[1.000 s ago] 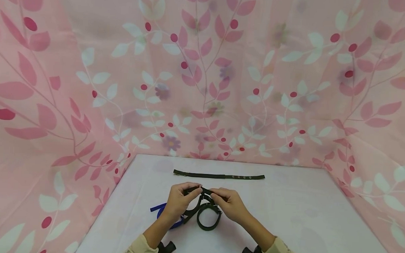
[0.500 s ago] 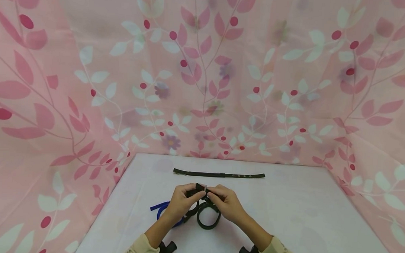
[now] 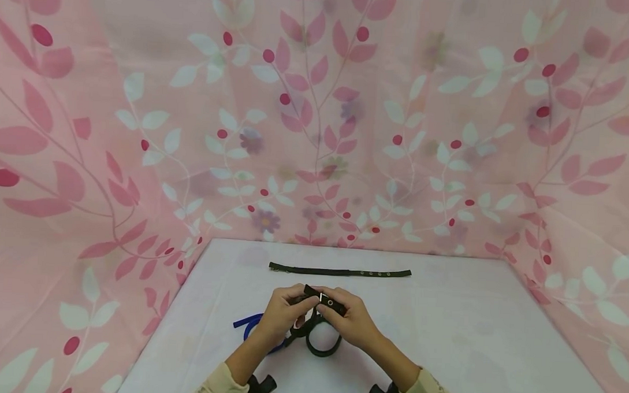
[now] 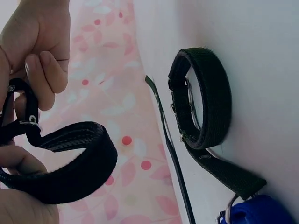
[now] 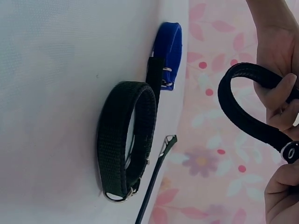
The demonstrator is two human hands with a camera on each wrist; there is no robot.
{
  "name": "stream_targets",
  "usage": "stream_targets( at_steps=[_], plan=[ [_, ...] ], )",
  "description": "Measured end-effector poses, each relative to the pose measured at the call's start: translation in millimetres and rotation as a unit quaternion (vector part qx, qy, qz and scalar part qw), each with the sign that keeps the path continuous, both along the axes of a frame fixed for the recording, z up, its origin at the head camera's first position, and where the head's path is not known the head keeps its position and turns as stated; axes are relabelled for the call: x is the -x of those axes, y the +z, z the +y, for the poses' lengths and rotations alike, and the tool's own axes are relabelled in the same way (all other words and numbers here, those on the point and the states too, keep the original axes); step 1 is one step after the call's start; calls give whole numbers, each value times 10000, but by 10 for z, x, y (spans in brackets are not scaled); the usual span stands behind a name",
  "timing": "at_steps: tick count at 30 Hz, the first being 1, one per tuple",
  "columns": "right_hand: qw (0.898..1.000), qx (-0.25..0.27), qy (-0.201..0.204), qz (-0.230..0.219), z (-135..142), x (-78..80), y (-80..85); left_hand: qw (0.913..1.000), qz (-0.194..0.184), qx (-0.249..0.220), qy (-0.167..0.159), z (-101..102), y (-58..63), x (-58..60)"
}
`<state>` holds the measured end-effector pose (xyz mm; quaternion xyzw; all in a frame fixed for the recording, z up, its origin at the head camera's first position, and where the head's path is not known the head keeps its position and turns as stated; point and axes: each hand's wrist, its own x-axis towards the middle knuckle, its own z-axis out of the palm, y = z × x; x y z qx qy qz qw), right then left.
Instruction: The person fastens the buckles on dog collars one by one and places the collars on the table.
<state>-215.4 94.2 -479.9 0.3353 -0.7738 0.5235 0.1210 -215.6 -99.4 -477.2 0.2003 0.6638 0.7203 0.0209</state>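
Both hands hold a black padded collar [image 3: 333,303] above the table. Its strap end pokes up through the silver buckle, and one eyelet shows just right of it. My left hand [image 3: 284,314] pinches the collar left of the buckle; my right hand [image 3: 359,322] grips the band on the other side. In the left wrist view the rest of the collar [image 4: 93,158] hangs in a loop below the fingers. Beneath the hands, a dark green collar [image 3: 323,354] stands buckled into a ring. To its left lies a coiled blue collar [image 3: 248,319], partly hidden by my left hand.
A dark green collar with eyelets [image 3: 338,272] lies stretched flat farther back on the white table [image 3: 445,317]. A pink leaf-patterned cloth [image 3: 316,133] hangs behind and at both sides. Black wrist cameras [image 3: 261,386] sit under the sleeves.
The hands have come closer together at the buckle. The strap end now sticks up past it, and the right fingers have turned so the eyelet shows. Collars on the table have stayed put.
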Motion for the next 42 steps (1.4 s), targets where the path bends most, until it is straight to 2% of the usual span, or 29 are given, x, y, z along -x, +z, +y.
stream_targets(
  at_steps=[2, 6, 9, 12, 16, 18, 24, 29, 32, 37, 42],
  plan=[
    [9999, 111, -54, -23, -20, -19, 44, 9992, -302, -257, 64, 12, 23, -3],
    [9992, 290, -239, -136, -66, -96, 238, 9956, -658, -654, 165, 50, 68, 5],
    [9981, 363, -479, -132, -89, -142, 361, 9937, -772, -751, 305, 76, 97, 8],
    [9959, 496, -757, -75, -108, -151, 394, 9929, -837, -696, 480, 89, 112, 9],
    [9935, 794, -807, -98, -133, -156, 380, 9924, -872, -616, 607, 80, 112, 14],
    [9925, 972, -713, -217, -139, -154, 366, 9915, -909, -666, 653, 66, 117, 23],
    [9872, 1379, -382, -707, -126, -132, 323, 9856, -964, -895, 1060, -29, 169, 72],
    [9791, 1760, -358, -958, -107, -12, 127, 9787, -1016, -1178, 1341, -78, 231, 109],
    [9788, 1723, -318, -1059, -104, 25, 61, 9721, -1029, -1475, 1503, -120, 261, 126],
    [9905, 1199, -351, -570, -105, 2, 77, 9674, -948, -1754, 1564, -211, 333, 154],
    [9926, 1050, -597, -130, -82, -97, 226, 9559, -799, -2104, 1889, -364, 419, 202]
  ],
)
